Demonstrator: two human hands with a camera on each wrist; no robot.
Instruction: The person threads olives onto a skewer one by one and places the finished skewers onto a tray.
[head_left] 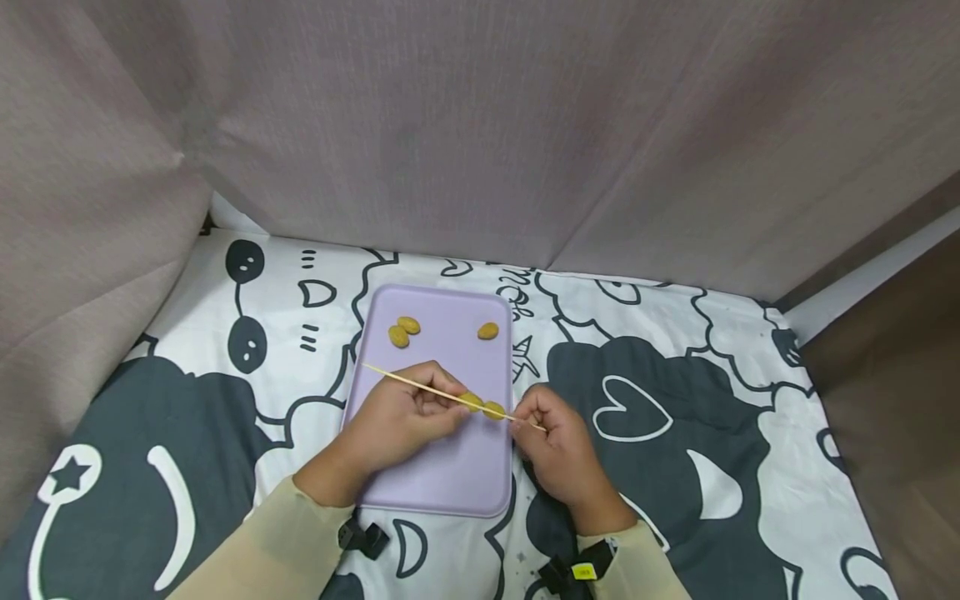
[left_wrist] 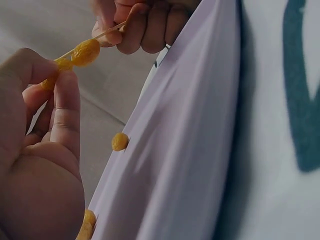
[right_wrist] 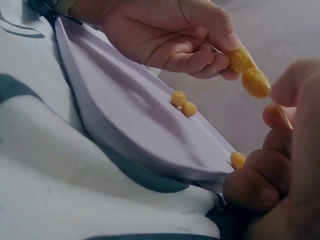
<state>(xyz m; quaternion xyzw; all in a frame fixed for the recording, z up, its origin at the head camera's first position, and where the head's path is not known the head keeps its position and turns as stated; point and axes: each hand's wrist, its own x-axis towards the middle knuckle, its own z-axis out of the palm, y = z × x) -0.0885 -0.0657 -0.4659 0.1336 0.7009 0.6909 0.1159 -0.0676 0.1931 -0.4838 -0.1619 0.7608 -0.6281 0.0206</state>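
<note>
Left hand (head_left: 405,414) pinches a yellow fruit (head_left: 470,401) on a stick (head_left: 431,388) — right hand (head_left: 558,450) pinches the stick itself.

A taupe curtain (head_left: 480,133) hangs behind grey-and-white cartoon-print cloth (head_left: 705,492)

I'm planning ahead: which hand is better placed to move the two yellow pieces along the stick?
Probably the left hand: it pinches one yellow piece, while the right hand grips the stick near one end.

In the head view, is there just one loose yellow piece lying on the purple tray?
No, three loose yellow pieces lie on the purple tray, two together toward its far left corner and one toward its far right.
</note>
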